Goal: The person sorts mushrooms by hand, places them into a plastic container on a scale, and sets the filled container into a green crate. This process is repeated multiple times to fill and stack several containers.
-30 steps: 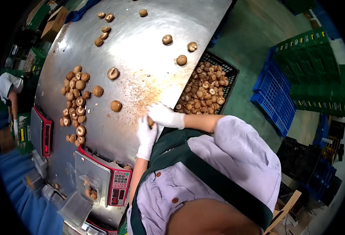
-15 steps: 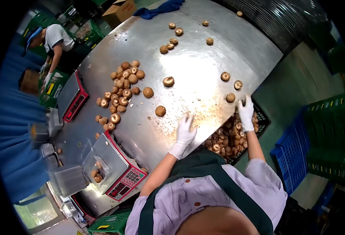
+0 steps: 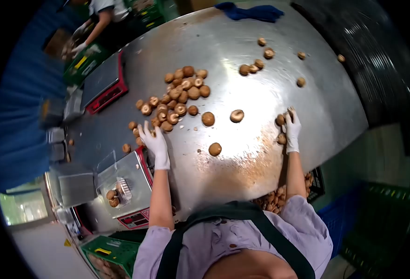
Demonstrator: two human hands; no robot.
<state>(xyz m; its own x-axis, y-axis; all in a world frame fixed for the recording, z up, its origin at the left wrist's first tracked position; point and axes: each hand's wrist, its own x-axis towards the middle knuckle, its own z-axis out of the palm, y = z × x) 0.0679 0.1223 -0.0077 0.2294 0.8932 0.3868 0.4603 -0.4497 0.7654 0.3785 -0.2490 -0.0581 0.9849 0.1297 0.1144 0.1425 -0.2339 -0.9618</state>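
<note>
My left hand (image 3: 155,145), in a white glove, reaches to the near end of a pile of brown mushrooms (image 3: 174,93) on the metal table (image 3: 214,181). Its fingers are spread over a few mushrooms there, partly hiding them. My right hand (image 3: 293,131), also gloved, is at the right side of the table with fingers stretched out. It lies against the right side of two mushrooms, one farther off (image 3: 280,120) and one nearer (image 3: 281,138). Between the hands are single mushrooms, among them one with its cap up (image 3: 215,149) and one with its underside showing (image 3: 236,116).
A scale (image 3: 135,186) holding a clear tray with mushrooms stands at the near left, another scale (image 3: 105,88) behind it. A black crate (image 3: 317,183) of mushrooms sits below the near right edge. A blue cloth (image 3: 251,12) lies at the far edge. A co-worker (image 3: 105,21) handles a green crate.
My left hand has moved from the near edge leftward to the pile. My right hand has left the crate and come forward onto the table beside the mushrooms. The view has shifted.
</note>
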